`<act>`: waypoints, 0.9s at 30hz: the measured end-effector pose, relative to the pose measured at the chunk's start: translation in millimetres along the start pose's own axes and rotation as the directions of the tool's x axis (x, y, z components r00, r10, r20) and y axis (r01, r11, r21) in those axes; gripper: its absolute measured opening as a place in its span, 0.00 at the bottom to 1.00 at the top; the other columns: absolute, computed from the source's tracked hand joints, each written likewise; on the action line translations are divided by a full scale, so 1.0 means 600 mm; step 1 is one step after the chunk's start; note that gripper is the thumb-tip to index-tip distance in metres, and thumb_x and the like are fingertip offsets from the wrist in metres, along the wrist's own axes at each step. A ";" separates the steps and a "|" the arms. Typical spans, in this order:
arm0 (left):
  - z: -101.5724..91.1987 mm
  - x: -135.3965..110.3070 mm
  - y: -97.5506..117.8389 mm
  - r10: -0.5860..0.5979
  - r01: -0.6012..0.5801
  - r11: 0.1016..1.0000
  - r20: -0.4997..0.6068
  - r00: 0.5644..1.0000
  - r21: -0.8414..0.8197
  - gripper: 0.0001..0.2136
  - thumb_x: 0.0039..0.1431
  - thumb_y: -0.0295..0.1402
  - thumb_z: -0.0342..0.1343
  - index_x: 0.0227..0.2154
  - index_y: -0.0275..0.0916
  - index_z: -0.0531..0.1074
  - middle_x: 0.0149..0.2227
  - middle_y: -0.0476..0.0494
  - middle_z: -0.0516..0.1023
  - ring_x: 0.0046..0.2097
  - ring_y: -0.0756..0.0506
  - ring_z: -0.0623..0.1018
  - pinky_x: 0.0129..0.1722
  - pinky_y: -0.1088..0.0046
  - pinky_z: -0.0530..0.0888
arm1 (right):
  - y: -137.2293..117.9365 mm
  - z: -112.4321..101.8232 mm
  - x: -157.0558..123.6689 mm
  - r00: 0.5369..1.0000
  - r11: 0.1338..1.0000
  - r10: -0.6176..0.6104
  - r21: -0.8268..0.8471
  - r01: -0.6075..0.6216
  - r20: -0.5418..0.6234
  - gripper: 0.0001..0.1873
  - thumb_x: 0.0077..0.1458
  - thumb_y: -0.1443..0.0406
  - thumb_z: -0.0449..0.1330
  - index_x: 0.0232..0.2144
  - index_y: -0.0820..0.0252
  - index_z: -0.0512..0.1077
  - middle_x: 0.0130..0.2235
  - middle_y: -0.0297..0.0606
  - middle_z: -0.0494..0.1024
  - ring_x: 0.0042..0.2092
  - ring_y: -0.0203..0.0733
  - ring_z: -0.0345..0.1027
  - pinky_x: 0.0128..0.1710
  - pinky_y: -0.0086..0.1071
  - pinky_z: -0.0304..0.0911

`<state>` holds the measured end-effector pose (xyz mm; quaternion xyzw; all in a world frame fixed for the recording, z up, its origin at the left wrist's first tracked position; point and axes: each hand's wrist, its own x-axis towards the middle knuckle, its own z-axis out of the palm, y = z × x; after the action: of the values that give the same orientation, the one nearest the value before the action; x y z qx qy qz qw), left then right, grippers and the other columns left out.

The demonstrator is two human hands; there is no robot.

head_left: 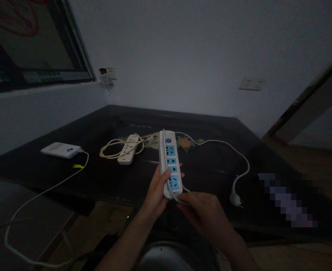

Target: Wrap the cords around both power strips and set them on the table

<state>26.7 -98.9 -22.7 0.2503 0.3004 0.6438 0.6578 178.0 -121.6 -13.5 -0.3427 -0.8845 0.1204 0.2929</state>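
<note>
The left hand (pixel 156 185) has its fingers wrapped around the near part of a white power strip (pixel 170 162) with blue socket faces, thumb laid over its front, holding it tilted above the worktop (pixel 208 178). The right hand (pixel 204 207), just beside the strip's near end, has its fingers pinching the white cord (pixel 182 200) there; the exact fingertip contact is partly hidden. Gathering the cord looks partway along: a length already lies along the strip's left side and bends around the near end, close to both sets of fingers. What seems left is the loose stretch running out past the far end, curving to the right of the fingers, where the plug (pixel 234 198) lies free. Left of the fingers, well apart, a second strip (pixel 129 149) rests under its own loosely looped cable (pixel 109 142), and farther left sits a white power bank (pixel 61 150)
</note>
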 end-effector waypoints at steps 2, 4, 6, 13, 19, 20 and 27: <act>0.000 0.000 0.004 -0.014 0.014 1.000 0.021 1.000 0.000 0.24 0.53 0.36 0.61 0.52 0.36 0.66 0.51 0.34 0.75 0.42 0.41 0.79 0.30 0.69 0.79 | 0.010 -0.014 -0.003 0.999 0.999 0.036 0.021 -0.036 0.015 0.05 0.61 0.66 0.55 0.36 0.58 0.71 0.31 0.34 0.79 0.31 0.36 0.73 0.30 0.28 0.60; 0.000 0.000 0.008 -0.038 0.038 0.999 0.036 0.999 -0.013 0.24 0.53 0.35 0.61 0.52 0.37 0.66 0.51 0.34 0.75 0.44 0.40 0.78 0.31 0.68 0.79 | 0.022 -0.030 -0.005 0.998 0.998 0.058 0.023 -0.059 0.020 0.08 0.61 0.64 0.55 0.31 0.58 0.71 0.28 0.33 0.77 0.28 0.35 0.71 0.27 0.27 0.59; -0.001 -0.001 0.011 -0.054 0.055 0.998 0.034 0.998 -0.026 0.24 0.52 0.35 0.62 0.52 0.37 0.67 0.48 0.35 0.77 0.44 0.39 0.78 0.32 0.66 0.80 | 0.032 -0.046 -0.004 0.998 0.997 0.069 0.032 -0.069 0.007 0.11 0.61 0.62 0.55 0.29 0.59 0.71 0.26 0.33 0.75 0.26 0.34 0.69 0.25 0.26 0.58; -0.001 -0.002 0.012 -0.012 0.011 1.000 0.043 0.999 0.012 0.24 0.50 0.36 0.64 0.50 0.35 0.69 0.42 0.36 0.79 0.43 0.36 0.79 0.29 0.67 0.79 | 0.057 -0.077 -0.002 0.993 0.989 0.116 0.092 -0.112 -0.034 0.11 0.59 0.59 0.57 0.29 0.58 0.73 0.26 0.33 0.75 0.26 0.34 0.68 0.25 0.26 0.59; -0.002 -0.006 0.013 0.074 -0.078 0.993 0.055 0.996 0.083 0.30 0.52 0.35 0.63 0.57 0.42 0.60 0.48 0.37 0.76 0.42 0.35 0.80 0.32 0.65 0.79 | 0.077 -0.090 0.006 0.987 0.969 0.158 0.192 -0.156 0.005 0.14 0.57 0.56 0.58 0.27 0.58 0.74 0.26 0.35 0.76 0.27 0.36 0.70 0.26 0.27 0.62; -0.002 -0.008 0.013 0.087 -0.093 0.991 0.062 0.994 0.093 0.32 0.52 0.34 0.63 0.58 0.44 0.57 0.47 0.38 0.77 0.41 0.36 0.81 0.32 0.64 0.79 | 0.081 -0.093 0.007 0.986 0.965 0.165 0.204 -0.164 0.013 0.14 0.57 0.56 0.59 0.26 0.59 0.75 0.25 0.35 0.76 0.27 0.36 0.70 0.26 0.27 0.62; -0.010 -0.009 0.010 0.168 -0.180 0.964 0.078 0.983 0.196 0.31 0.52 0.34 0.63 0.58 0.44 0.59 0.42 0.38 0.79 0.39 0.39 0.81 0.34 0.68 0.78 | 0.092 -0.117 0.003 0.970 0.943 0.234 0.259 -0.209 -0.070 0.13 0.54 0.56 0.61 0.24 0.58 0.76 0.25 0.36 0.77 0.26 0.38 0.70 0.24 0.27 0.63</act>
<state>18.0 -104.3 -22.2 0.3609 0.3209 0.6573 0.5786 248.3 -78.8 20.5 -0.4060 -0.8022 0.2459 0.3621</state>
